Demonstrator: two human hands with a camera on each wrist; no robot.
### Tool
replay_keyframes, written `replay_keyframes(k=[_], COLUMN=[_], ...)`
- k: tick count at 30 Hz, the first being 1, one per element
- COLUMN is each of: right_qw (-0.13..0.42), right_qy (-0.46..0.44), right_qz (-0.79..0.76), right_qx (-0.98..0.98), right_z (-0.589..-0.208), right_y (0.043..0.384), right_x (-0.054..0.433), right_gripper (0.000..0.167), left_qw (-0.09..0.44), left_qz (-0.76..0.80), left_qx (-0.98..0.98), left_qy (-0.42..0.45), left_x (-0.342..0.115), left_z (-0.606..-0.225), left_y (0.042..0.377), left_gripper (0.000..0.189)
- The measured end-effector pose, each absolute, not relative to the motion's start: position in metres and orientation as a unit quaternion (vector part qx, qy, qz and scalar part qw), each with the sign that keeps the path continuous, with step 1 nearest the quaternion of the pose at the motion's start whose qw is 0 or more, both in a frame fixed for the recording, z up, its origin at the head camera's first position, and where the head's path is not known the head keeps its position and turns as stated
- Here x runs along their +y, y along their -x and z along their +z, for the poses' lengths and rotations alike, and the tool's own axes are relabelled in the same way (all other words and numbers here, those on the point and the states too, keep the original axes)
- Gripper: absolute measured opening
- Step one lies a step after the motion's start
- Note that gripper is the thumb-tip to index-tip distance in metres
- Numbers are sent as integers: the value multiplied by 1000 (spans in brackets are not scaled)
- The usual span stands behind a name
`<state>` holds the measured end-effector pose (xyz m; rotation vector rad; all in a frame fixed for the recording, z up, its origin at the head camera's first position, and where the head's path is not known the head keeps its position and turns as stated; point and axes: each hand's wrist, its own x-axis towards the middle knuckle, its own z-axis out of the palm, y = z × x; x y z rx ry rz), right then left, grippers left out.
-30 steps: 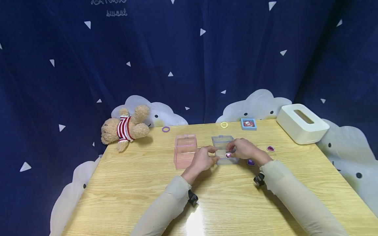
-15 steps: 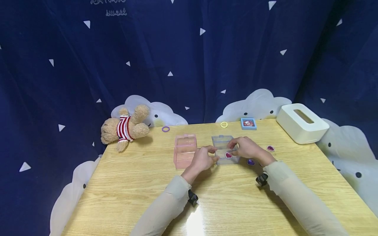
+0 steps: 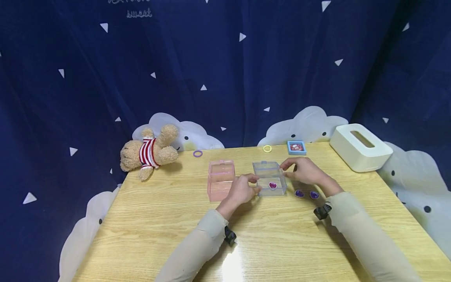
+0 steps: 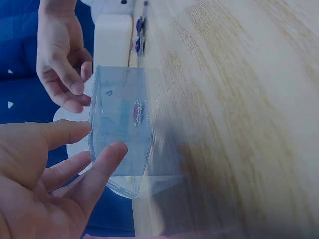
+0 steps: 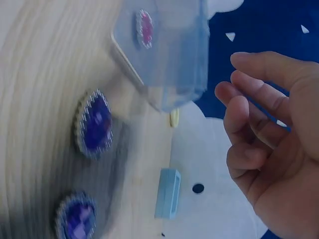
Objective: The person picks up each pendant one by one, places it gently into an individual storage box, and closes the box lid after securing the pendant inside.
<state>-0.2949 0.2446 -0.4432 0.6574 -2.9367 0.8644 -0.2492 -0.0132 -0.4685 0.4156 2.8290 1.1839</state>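
Observation:
A clear bluish lidded box (image 3: 271, 191) stands open on the table, a pink gem (image 3: 273, 185) with a sparkling rim lying inside it. My left hand (image 3: 242, 192) is at the box's left side, fingers spread; in the left wrist view (image 4: 50, 184) its fingertips are at the wall, apparently touching. Just off the box's right side is my right hand (image 3: 305, 172), fingers loosely bent, holding nothing. Two purple gems (image 5: 95, 125) with silvery rims lie on the table below that hand. A clear pink box (image 3: 220, 190), also open, stands left of the bluish one.
A teddy bear (image 3: 149, 152) lies at the back left. Along the back edge are a purple ring (image 3: 197, 154), a yellow ring (image 3: 267, 149) and a blue-framed square (image 3: 296, 148). A white tissue box (image 3: 361, 149) stands at the back right.
My right hand has let go of the pink gem inside the bluish box and moved up and right, out of the box. A second purple gem has come into sight. The left hand has stayed put.

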Motion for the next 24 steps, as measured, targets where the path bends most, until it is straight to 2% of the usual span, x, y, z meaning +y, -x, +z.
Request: replay_keyframes(k=[13,24], right_qw=[15,-16], right_qy=[-166,-102], right_qz=[276,279], right_qx=[-947,-955], right_z=[-448,-465], right_y=[298,302], right_x=[288,326], right_gripper=[26,31], left_qw=[26,27], left_qz=[380,384], left_qx=[915,913], left_qy=[-132,-135], left_x=[-13,-13], left_z=[-469,-469], left_y=[248,250], left_gripper=[37,37])
